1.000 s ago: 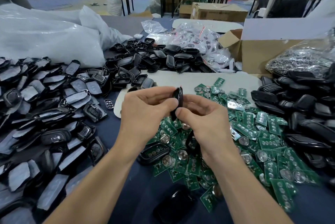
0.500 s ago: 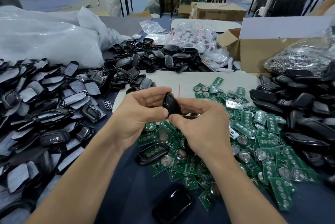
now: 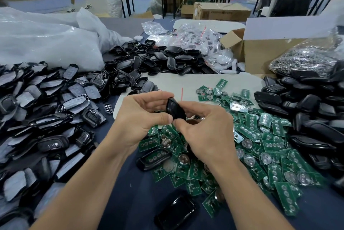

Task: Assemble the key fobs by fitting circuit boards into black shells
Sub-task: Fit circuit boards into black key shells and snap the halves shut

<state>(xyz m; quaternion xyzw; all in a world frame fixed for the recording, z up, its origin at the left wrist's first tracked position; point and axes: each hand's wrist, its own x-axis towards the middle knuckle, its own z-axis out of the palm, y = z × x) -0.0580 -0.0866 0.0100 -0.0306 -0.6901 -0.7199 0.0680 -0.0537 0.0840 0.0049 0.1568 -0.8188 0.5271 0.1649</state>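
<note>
**Head view.** The landmark is the heap of green circuit boards (image 3: 260, 146) on the dark desk (image 3: 130, 196).

- **Held shell:** a black shell (image 3: 175, 109) is held in the air above the heap's far-left edge, tilted, with its glossy back toward the camera.
- **Left hand** (image 3: 141, 118): the grip is closed on the shell's left side, the thumb against its lower edge and the fingers curled over the top.
- **Right hand** (image 3: 206, 133): the grip is closed on the shell's right side, the thumb tip pressing at its lower end.
- **At the heap's left edge:** an open shell with a board in it (image 3: 153, 158) lies on the desk.
- **Nearer the camera than the heap:** a lone glossy shell (image 3: 176, 211).
- **Right of the heap:** a pile of closed shells (image 3: 307, 118).
- **Left of the heap:** film-covered fronts (image 3: 46, 108).
- **Beyond the heap:** open shell halves (image 3: 149, 66) and a cardboard box (image 3: 260, 56).
</note>
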